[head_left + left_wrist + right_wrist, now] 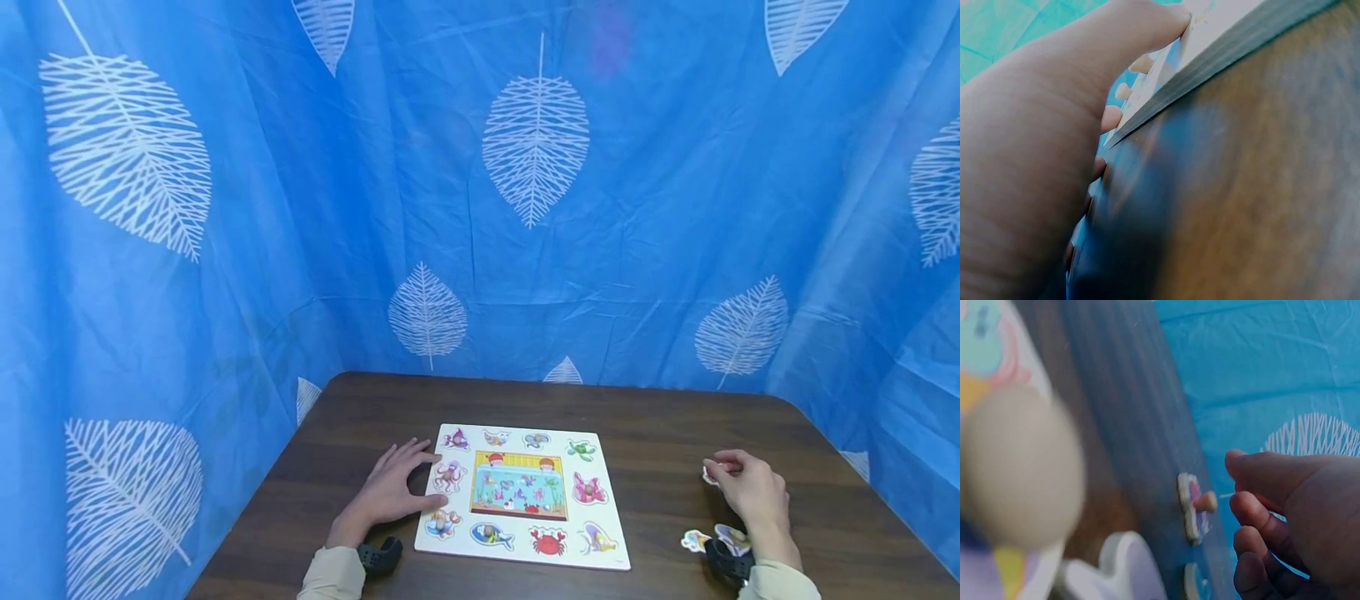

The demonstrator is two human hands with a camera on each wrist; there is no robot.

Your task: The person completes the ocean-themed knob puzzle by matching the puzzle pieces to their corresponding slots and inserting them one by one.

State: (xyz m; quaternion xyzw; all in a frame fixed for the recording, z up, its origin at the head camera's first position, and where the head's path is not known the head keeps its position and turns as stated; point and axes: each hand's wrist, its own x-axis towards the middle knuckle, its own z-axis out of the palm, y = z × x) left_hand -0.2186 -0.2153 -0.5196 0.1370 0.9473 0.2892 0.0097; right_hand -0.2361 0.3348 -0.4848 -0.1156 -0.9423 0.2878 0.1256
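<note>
Hands well apart, fish-tank puzzle board (618,560) between them on the dark wood tabletop (652,417).
My left hand (392,490) rests thumb and fingertip on the board's left edge, fingers extended; my right hand (753,492) is loosely bent just beside a knobbed puzzle piece (1192,509), gripping nothing. A black wristband (727,562) partly covers two loose pieces (695,541) near that wrist. Leaf-print blue curtain (465,233) hangs behind and on both sides.
</note>
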